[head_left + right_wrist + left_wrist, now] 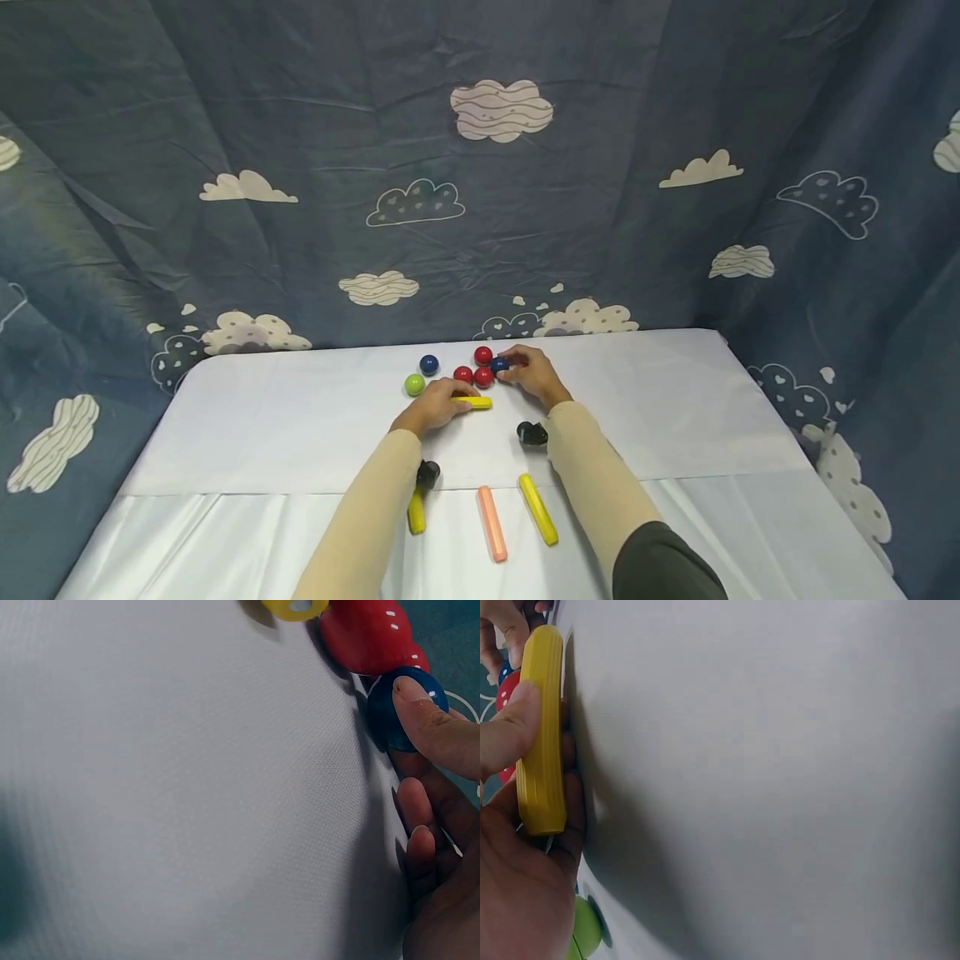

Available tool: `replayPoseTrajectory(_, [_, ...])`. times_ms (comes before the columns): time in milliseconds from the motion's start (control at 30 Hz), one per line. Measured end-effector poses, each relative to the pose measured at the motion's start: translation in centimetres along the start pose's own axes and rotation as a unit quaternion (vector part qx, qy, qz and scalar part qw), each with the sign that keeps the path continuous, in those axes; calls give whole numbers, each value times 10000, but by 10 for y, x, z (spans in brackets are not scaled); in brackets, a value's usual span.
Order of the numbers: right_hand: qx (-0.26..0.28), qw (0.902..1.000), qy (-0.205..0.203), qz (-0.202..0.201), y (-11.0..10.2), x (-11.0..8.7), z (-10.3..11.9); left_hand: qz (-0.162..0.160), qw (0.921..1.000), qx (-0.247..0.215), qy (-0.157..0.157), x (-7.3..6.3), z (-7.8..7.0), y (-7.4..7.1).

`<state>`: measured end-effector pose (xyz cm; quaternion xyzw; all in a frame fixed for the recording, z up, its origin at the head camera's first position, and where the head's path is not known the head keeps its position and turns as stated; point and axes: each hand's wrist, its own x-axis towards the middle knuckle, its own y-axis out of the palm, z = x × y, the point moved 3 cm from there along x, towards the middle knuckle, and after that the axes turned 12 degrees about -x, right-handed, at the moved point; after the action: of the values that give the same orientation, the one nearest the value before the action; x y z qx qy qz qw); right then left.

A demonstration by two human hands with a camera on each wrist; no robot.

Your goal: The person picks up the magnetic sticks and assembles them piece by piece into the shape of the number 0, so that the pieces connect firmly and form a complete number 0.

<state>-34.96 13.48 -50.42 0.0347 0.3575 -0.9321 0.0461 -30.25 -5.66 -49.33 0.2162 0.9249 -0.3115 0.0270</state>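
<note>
My left hand (437,405) grips a yellow ribbed stick (541,735) between thumb and fingers, just in front of the red balls. My right hand (531,372) pinches a blue ball (399,709) between thumb and fingers, low at the white cloth. Three red balls (483,377) sit clustered to the left of that blue ball, and it looks close against them in the right wrist view. Left of the cluster lie a second blue ball (429,364) and a green ball (415,384). Part of the yellow stick is hidden by my left hand in the head view.
Nearer the front of the white-covered table (262,433) lie a yellow stick (538,510), an orange-pink stick (492,523) and another yellow stick (417,512) beside my left sleeve. A dark cloud-patterned curtain (322,250) stands behind the table and along its sides.
</note>
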Motion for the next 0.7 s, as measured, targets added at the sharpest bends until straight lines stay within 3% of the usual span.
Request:
replayPoseTrajectory(333, [-60, 10000, -40, -45, 4, -2, 0, -70, 10000, 27, 29, 0, -4, -2])
replayPoseTrajectory(700, [-35, 9999, 84, -140, 3, -1, -3, -143, 9998, 0, -156, 0, -8, -3])
